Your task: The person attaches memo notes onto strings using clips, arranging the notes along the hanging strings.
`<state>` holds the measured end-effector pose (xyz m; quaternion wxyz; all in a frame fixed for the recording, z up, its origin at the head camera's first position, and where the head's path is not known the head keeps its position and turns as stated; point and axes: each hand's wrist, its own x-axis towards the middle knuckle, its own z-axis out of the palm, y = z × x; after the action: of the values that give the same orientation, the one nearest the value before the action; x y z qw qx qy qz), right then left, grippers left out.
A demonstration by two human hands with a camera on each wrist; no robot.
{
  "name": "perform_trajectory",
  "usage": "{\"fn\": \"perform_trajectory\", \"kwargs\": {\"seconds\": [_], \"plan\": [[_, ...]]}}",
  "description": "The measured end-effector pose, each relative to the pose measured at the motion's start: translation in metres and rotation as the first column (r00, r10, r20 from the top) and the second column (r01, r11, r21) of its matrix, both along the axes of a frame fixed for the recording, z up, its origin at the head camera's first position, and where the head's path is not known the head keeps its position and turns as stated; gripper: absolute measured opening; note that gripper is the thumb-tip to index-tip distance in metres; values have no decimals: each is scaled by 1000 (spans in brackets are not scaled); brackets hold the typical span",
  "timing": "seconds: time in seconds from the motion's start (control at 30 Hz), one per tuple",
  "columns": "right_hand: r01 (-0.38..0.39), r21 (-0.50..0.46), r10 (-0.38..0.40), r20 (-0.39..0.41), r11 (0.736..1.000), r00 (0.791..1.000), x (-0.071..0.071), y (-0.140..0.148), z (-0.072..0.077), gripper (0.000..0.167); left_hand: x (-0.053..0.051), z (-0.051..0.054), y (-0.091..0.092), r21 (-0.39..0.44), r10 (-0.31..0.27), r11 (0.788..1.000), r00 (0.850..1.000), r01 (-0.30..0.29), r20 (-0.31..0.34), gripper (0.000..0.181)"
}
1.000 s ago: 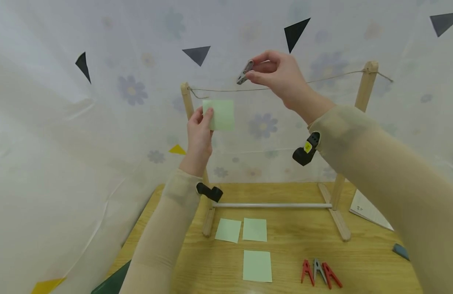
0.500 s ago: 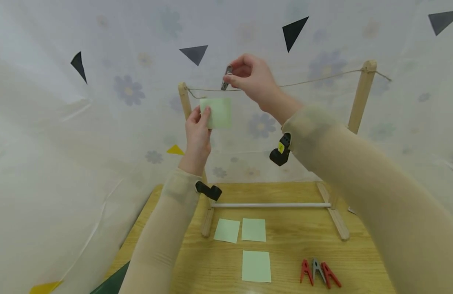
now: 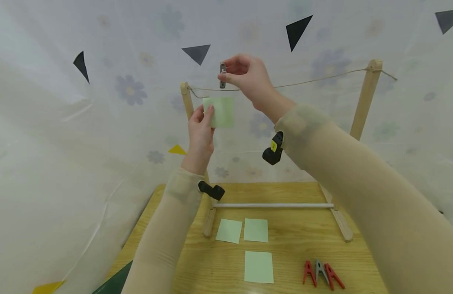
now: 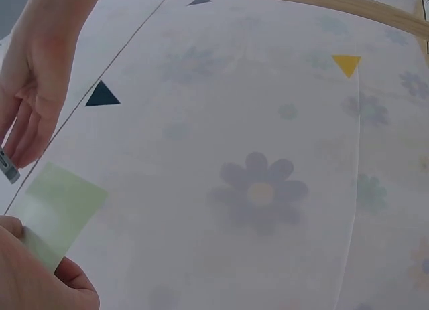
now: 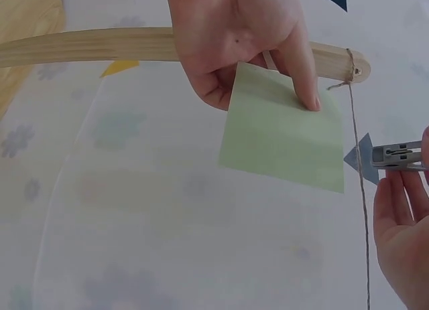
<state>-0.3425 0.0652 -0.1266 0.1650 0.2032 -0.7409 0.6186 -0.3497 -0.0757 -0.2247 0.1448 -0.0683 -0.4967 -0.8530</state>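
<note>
My left hand [image 3: 200, 141] pinches a pale green paper square [image 3: 223, 112] by its left side, thumb in front, just below the string [image 3: 303, 83] near the left post. Above the string, my right hand [image 3: 254, 79] pinches a grey clothespin [image 3: 222, 75] between thumb and fingers, its tip pointing down close to the string. In the right wrist view the clothespin [image 5: 395, 156] lies beside the string [image 5: 365, 223], while the paper [image 5: 285, 132] is on the string's other side. The left wrist view shows the paper [image 4: 60, 209] and the clothespin [image 4: 8, 168] apart.
Wooden posts [image 3: 367, 98] hold up the string, with a white rod [image 3: 274, 206] low between them. Several green squares [image 3: 258, 267] lie on the table [image 3: 292, 241]. Two red clothespins [image 3: 309, 272] and a grey one [image 3: 320, 270] lie at the front right.
My right hand has moved left with the grey clothespin, which has turned from slanted to upright above the paper. My left hand and its paper have stayed almost in place.
</note>
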Motion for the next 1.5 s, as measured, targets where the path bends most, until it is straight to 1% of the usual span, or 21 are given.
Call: {"fn": "perform_trajectory", "kwargs": {"seconds": [0.13, 0.23, 0.37, 0.53, 0.63, 0.83, 1.0, 1.17, 1.4, 1.5], "plan": [[-38, -51, 38, 11, 998, 999, -4, -5, -1, 31, 0, -1, 0, 6, 3, 1000, 1000, -3, -5, 37], [-75, -64, 75, 9, 995, 997, -6, -11, -2, 28, 0, -1, -2, 8, 11, 1000, 1000, -11, -1, 37], [-58, -31, 58, 10, 998, 998, -6, -16, -3, 26, 2, -2, -4, 0, 14, 1000, 1000, -14, 4, 37], [9, -2, -9, 29, 1000, 1000, -6, -17, 0, 23, 1, -2, -5, -1, 16, 1000, 1000, -16, 7, 37], [31, 5, -32, 36, 999, 999, -7, -16, 0, 22, 0, -2, -4, 3, 9, 1000, 1000, -9, 3, 38], [28, 33, -29, 47, 999, 998, -6, -15, -3, 22, 1, -2, -3, -2, -3, 1000, 1000, 3, 8, 38], [24, 66, -28, 64, 998, 998, -6, -15, -5, 19, 1, -3, -4, -2, -12, 1000, 1000, 12, 5, 38], [24, 76, -31, 86, 997, 996, -7, -15, -5, 19, 0, -4, -4, -10, -21, 1000, 1000, 21, 1, 38], [33, 70, -40, 91, 997, 995, -8, -15, -6, 21, 0, -5, -3, 7, -30, 1000, 999, 30, -10, 39], [43, 88, -51, 90, 995, 995, -8, -17, -7, 21, 0, -4, -4, 3, -34, 999, 999, 34, -4, 39]]}}
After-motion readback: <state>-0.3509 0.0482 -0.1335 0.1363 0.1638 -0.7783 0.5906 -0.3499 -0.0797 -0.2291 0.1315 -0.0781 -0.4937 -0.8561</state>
